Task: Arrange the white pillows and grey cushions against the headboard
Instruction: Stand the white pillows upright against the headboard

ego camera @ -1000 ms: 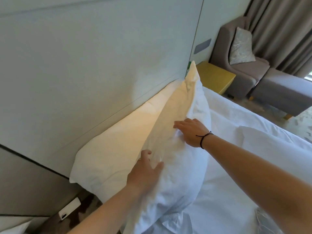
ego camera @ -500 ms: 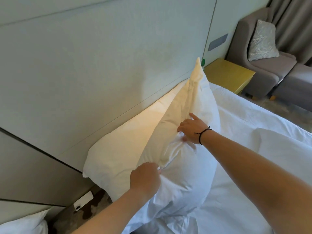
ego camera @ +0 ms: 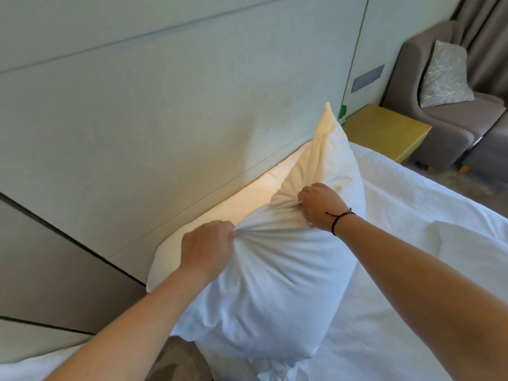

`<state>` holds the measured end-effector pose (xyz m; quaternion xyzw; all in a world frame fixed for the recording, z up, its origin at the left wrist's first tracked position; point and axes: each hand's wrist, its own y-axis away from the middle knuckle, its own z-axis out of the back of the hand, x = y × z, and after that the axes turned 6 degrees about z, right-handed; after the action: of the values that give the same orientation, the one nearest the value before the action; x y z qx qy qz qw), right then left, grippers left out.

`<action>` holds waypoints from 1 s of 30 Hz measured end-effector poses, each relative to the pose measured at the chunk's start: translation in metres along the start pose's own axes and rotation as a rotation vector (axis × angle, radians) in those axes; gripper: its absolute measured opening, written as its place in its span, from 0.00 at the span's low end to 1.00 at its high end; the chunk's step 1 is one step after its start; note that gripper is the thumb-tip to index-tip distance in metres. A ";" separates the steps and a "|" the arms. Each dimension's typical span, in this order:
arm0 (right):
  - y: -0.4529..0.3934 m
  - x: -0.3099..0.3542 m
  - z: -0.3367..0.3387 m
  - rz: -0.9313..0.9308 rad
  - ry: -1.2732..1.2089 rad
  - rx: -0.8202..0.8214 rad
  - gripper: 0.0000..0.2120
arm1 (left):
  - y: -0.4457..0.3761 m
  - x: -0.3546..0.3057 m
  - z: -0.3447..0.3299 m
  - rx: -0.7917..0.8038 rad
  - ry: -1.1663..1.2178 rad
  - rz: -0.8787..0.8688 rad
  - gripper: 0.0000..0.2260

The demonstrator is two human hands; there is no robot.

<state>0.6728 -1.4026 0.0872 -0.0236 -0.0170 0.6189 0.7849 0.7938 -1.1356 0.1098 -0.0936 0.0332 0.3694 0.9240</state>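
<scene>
Pale grey-green panelling, the headboard [ego camera: 154, 111], fills the upper left of the view and runs off the top and left edges, so its full extent cannot be made out. White bedding [ego camera: 412, 215] covers the bed below it and is cut off at the right and bottom edges; a raised fold or a further pillow at the far right is too washed out to tell apart from the cover.

Against the headboard lean two white pillows. The back pillow [ego camera: 220, 213] lies flat to the panel, warm yellow light on its upper face, and most of it is hidden by the front pillow [ego camera: 275, 284], which stands tilted in front of it with one corner pointing up past the panel seam. The lower edge of the front pillow merges with rumpled sheet, so its end is unclear.

Beyond the bed a grey armchair [ego camera: 439, 127] stands by curtains [ego camera: 483, 23], partly cut off at the right, with a grey patterned cushion [ego camera: 445, 75] propped upright on its seat, well apart from the headboard. Between armchair and bed sits a yellow bedside table [ego camera: 384, 130], its near corner hidden behind the pillow tip.

Both forearms reach in from below and cover part of the bedding. The left hand [ego camera: 206, 248] has its fingers curled, bunching the front pillow's fabric at its upper edge. The right hand [ego camera: 321, 207], with a dark cord bracelet [ego camera: 339, 220] at the wrist, pinches a gather of the same pillow higher up; the fingertips of both are buried in cloth.
</scene>
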 end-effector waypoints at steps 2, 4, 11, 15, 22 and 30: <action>-0.004 -0.001 0.011 -0.085 -0.055 -0.034 0.07 | -0.020 0.005 0.018 -0.082 -0.058 -0.029 0.09; -0.006 -0.001 0.019 -0.143 -0.123 -0.080 0.07 | -0.038 0.014 0.034 -0.142 -0.110 -0.078 0.10; -0.003 0.013 -0.009 -0.067 -0.195 0.002 0.07 | -0.050 0.059 0.008 0.055 -0.031 -0.054 0.12; -0.011 0.003 -0.029 -0.149 -0.262 0.088 0.10 | -0.061 0.074 -0.017 0.030 0.058 -0.050 0.11; -0.075 -0.021 -0.041 -0.146 -0.098 0.324 0.25 | -0.101 0.098 -0.040 0.137 0.105 -0.021 0.24; -0.141 -0.001 -0.050 -0.222 -0.061 0.231 0.15 | -0.158 0.131 -0.057 0.243 0.242 -0.073 0.17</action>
<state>0.8120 -1.4371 0.0457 0.0879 0.0279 0.5268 0.8450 0.9981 -1.1709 0.0601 -0.0262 0.1854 0.3149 0.9305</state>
